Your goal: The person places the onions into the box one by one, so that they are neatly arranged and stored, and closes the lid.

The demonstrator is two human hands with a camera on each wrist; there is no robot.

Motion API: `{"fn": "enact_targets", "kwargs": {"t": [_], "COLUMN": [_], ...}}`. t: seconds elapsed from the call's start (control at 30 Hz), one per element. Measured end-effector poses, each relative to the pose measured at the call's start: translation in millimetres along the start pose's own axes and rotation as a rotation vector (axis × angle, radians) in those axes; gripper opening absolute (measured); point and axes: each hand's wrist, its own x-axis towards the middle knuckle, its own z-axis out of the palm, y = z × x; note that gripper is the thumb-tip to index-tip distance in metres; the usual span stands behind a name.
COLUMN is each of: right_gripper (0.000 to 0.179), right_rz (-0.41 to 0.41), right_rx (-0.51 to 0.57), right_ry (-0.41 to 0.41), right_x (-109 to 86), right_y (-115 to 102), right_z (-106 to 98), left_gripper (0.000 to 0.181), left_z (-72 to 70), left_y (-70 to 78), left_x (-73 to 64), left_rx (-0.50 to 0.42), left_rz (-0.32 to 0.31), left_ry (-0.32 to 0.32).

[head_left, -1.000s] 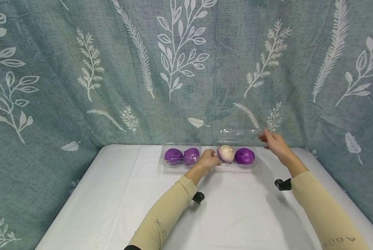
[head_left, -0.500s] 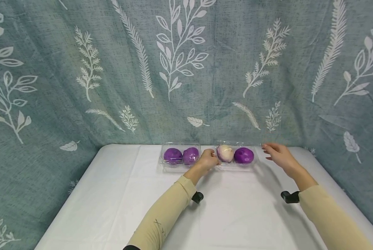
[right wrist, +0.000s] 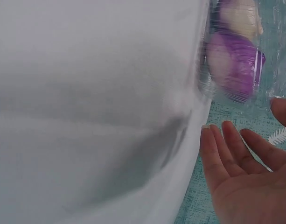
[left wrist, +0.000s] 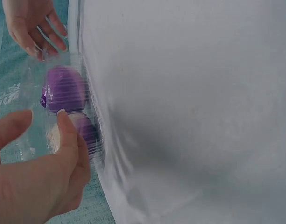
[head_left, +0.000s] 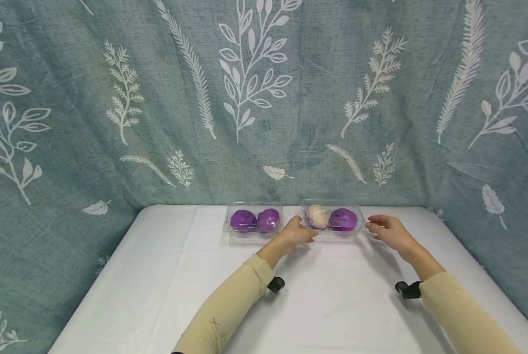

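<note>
A clear plastic clamshell box [head_left: 335, 236] stands at the back of the table, its lid [head_left: 332, 202] lowered over two round vegetables. One is cream with purple, like a turnip [head_left: 317, 217]; the other is a deep purple round vegetable [head_left: 343, 219]. At the box's front left corner is my left hand [head_left: 297, 232], thumb and fingers apart in the left wrist view, fingertips over or against the front. Beside the right end, my right hand [head_left: 390, 232] has fairly straight fingers. Its thumb [right wrist: 282, 112] meets or nearly meets the lid edge in the right wrist view.
Left of my left hand, a second clear clamshell box [head_left: 250, 239] holds two purple round vegetables [head_left: 244, 221]. Both boxes stand near the back edge of the white-covered table [head_left: 158, 275]. A green leaf-patterned curtain [head_left: 202, 98] hangs directly behind.
The raised lid of the right box has come down over the vegetables. My right hand went down with it, then in toward the box's right end. My left hand shifted slightly along the front.
</note>
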Motion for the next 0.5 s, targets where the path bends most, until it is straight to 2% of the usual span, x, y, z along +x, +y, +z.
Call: {"fn": "enact_targets", "kwargs": {"t": [0.1, 0.2, 0.43, 0.5], "right_gripper": [0.056, 0.055, 0.052, 0.051], "right_rz": [0.013, 0.030, 0.014, 0.011], "right_rx": [0.004, 0.024, 0.148, 0.174], "right_ry": [-0.007, -0.007, -0.048, -0.056], "right_x": [1.6, 3.8, 6.1, 5.8], "right_y": [2.9, 5.1, 5.6, 4.1], "right_z": [2.1, 3.1, 5.2, 5.8], "left_gripper": [0.087, 0.079, 0.053, 0.051], "left_z": [0.2, 2.3, 10.7, 11.9], "left_y": [-0.7, -2.8, -12.2, -13.9], "left_x": [-4.1, -4.5, 2.9, 4.5], "left_rx": [0.005, -0.037, -0.333, -0.379], "left_rz": [-0.008, -0.003, 0.007, 0.003], "left_ry": [-0.030, -0.034, 0.006, 0.020]}}
